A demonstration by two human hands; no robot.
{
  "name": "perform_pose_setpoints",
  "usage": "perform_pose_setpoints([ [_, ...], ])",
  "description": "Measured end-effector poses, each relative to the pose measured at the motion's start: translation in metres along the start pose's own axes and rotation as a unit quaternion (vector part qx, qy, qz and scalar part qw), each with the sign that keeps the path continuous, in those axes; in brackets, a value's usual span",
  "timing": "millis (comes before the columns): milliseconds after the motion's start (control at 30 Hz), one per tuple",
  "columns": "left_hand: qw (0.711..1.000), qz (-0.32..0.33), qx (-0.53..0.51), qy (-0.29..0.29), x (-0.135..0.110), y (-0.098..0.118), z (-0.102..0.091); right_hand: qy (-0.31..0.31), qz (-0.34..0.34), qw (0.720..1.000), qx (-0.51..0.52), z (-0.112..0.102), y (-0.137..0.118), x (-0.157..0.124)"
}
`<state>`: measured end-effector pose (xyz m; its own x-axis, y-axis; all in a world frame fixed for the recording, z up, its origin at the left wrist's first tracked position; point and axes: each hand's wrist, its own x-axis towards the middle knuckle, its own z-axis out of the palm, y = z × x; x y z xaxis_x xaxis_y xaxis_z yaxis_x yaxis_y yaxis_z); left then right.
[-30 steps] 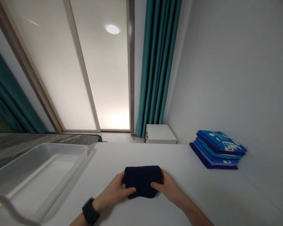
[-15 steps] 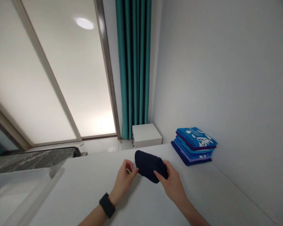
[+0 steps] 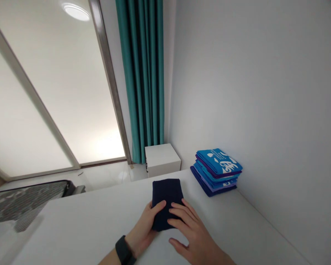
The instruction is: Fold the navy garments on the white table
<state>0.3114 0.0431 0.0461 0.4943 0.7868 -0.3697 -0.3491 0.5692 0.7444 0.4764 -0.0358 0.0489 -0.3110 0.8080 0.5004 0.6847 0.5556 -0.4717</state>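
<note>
A dark navy folded cloth (image 3: 167, 189) is held over the near middle of the white table, its flat face turned up towards me. My left hand (image 3: 149, 224), with a black watch on the wrist, grips its left edge, thumb on top and fingers underneath. Across the cloth's right side lie the spread fingers of my right hand (image 3: 189, 228), touching its upper face, with the thumb apart from it. To the right, against the wall, a stack of folded blue and purple cloths (image 3: 217, 171) rests, the top one bright blue with white print.
The white table (image 3: 93, 221) reaches to the wall (image 3: 251, 92) on the right. Beyond its far edge stand a white cabinet (image 3: 162, 156) and a green curtain (image 3: 143, 81). Frosted sliding doors (image 3: 79, 92) are behind. A grey patterned mattress (image 3: 24, 198) lies at the left.
The navy cloth has turned from a tilted, curved shape to a flat upright rectangle. My left hand now grips it, and my right hand has opened from a pinch onto its face. The view shifted right.
</note>
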Motion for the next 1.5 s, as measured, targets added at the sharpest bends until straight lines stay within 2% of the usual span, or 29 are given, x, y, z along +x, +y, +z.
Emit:
perform_pose_setpoints([
  [67,1.0,-0.021,0.009,-0.017,0.0,-0.002,-0.002,0.078,0.104,0.989,0.067,0.001,0.009,0.0],
  [133,0.999,-0.037,0.015,-0.033,-0.001,-0.002,-0.002,0.159,0.231,0.947,0.156,0.003,0.023,0.004],
  [167,0.998,-0.041,0.021,-0.04,-0.001,-0.001,-0.002,0.172,0.288,0.917,0.215,0.003,0.03,0.008],
  [233,0.997,-0.047,0.034,-0.057,-0.002,0.001,0.001,0.146,0.364,0.851,0.348,0.002,0.042,0.015],
  [333,0.995,-0.058,0.045,-0.066,-0.002,0.005,0.004,0.088,0.404,0.761,0.5,-0.004,0.048,0.019],
  [400,0.994,-0.064,0.045,-0.074,-0.001,0.006,0.005,0.075,0.408,0.724,0.551,-0.009,0.047,0.016],
  [467,0.993,-0.072,0.043,-0.088,0.002,0.007,0.004,0.074,0.407,0.703,0.578,-0.013,0.044,0.013],
  [567,0.99,-0.093,0.048,-0.1,0.007,0.008,0.003,0.097,0.396,0.704,0.581,-0.02,0.041,0.012],
  [700,0.983,-0.119,0.088,-0.107,0.019,0.012,0.011,0.118,0.401,0.74,0.527,-0.036,0.042,0.015],
  [800,0.974,-0.134,0.121,-0.134,0.03,0.021,0.027,0.127,0.418,0.76,0.481,-0.051,0.047,0.015],
  [900,0.962,-0.126,0.158,-0.184,0.044,0.035,0.051,0.162,0.419,0.77,0.453,-0.068,0.054,0.016],
  [967,0.959,-0.091,0.174,-0.203,0.054,0.044,0.069,0.209,0.413,0.765,0.448,-0.082,0.06,0.019],
  [1133,0.97,0.015,0.184,-0.16,0.086,0.055,0.113,0.326,0.37,0.746,0.446,-0.12,0.086,0.032],
  [1233,0.971,0.06,0.171,-0.156,0.109,0.054,0.141,0.388,0.347,0.737,0.431,-0.139,0.113,0.038],
  [1333,0.973,0.099,0.164,-0.128,0.132,0.052,0.17,0.441,0.329,0.726,0.413,-0.153,0.141,0.041],
  [1400,0.972,0.108,0.173,-0.117,0.146,0.051,0.188,0.465,0.328,0.719,0.398,-0.161,0.158,0.042],
  [1500,0.966,0.12,0.208,-0.097,0.168,0.051,0.208,0.465,0.367,0.73,0.34,-0.17,0.178,0.043],
])
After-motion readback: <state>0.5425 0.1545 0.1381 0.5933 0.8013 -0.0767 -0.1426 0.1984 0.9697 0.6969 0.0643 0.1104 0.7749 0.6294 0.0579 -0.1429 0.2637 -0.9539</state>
